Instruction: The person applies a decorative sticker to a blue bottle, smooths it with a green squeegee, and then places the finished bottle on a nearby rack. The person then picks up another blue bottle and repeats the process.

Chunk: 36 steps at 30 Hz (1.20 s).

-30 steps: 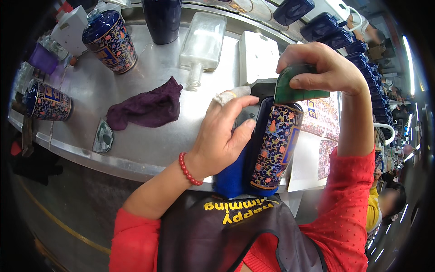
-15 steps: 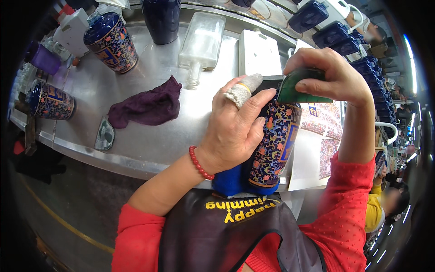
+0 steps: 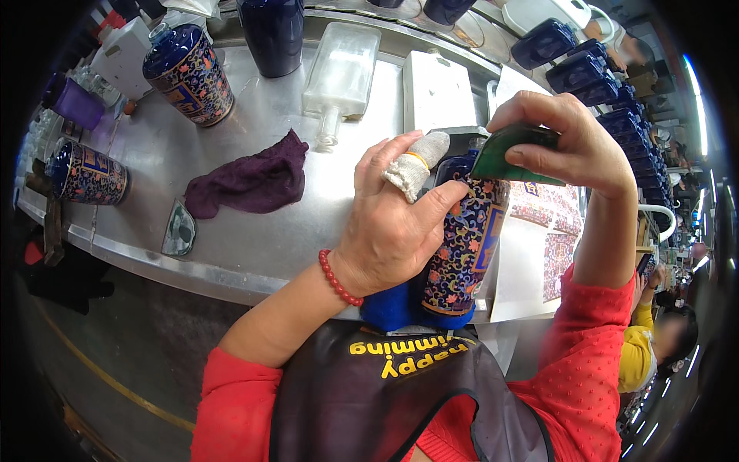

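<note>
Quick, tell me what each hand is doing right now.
Left hand: closed around the patterned blue bottle.
Right hand: fingers pinching a green pad against the bottle's top.

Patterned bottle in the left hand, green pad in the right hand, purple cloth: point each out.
patterned bottle [image 3: 468, 245], head view, on its decorated side below the thumb
green pad [image 3: 504, 156], head view, on its flat face
purple cloth [image 3: 250, 183], head view, on the middle folds

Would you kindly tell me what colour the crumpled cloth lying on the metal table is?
The cloth is dark purple, seen best in the head view.
</note>
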Tool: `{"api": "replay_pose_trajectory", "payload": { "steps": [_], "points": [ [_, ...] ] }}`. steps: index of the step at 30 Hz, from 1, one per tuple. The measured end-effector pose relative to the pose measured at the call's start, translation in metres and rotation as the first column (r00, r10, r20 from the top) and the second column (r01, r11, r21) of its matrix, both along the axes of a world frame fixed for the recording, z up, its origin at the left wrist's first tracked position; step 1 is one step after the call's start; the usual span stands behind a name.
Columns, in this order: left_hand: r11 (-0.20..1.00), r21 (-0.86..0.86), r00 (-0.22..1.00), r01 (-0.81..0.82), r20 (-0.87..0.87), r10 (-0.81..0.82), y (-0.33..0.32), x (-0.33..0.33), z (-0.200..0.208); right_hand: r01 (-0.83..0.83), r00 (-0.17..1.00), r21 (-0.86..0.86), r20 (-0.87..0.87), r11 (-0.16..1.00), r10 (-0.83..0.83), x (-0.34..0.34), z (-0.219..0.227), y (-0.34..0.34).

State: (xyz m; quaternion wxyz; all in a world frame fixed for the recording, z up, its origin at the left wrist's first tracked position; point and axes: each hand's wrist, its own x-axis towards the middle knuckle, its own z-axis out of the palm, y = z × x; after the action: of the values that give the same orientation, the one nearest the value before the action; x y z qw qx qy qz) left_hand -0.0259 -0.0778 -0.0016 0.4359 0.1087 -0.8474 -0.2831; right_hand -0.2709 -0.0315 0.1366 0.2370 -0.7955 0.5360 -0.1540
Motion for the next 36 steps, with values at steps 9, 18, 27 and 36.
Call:
{"api": "replay_pose_trajectory", "payload": {
  "steps": [9,18,27,36],
  "points": [
    [0.997,0.064,0.999,0.044,0.029,-0.046,0.0,-0.003,0.002,0.095,0.995,0.027,0.006,0.995,-0.095,0.002,-0.001,0.007],
    [0.997,0.058,0.997,0.059,0.045,-0.062,0.002,-0.003,0.003,0.117,0.992,-0.031,-0.05,0.993,-0.118,0.006,-0.001,0.01],
    [0.992,0.098,0.997,0.079,0.008,-0.081,0.002,-0.005,0.004,0.162,0.984,0.086,-0.095,0.983,-0.154,0.004,0.003,0.011],
    [0.991,0.098,0.996,0.087,0.02,-0.089,0.001,-0.003,0.004,0.175,0.981,0.067,-0.093,0.982,-0.169,0.005,0.002,0.012]
  ]
}}
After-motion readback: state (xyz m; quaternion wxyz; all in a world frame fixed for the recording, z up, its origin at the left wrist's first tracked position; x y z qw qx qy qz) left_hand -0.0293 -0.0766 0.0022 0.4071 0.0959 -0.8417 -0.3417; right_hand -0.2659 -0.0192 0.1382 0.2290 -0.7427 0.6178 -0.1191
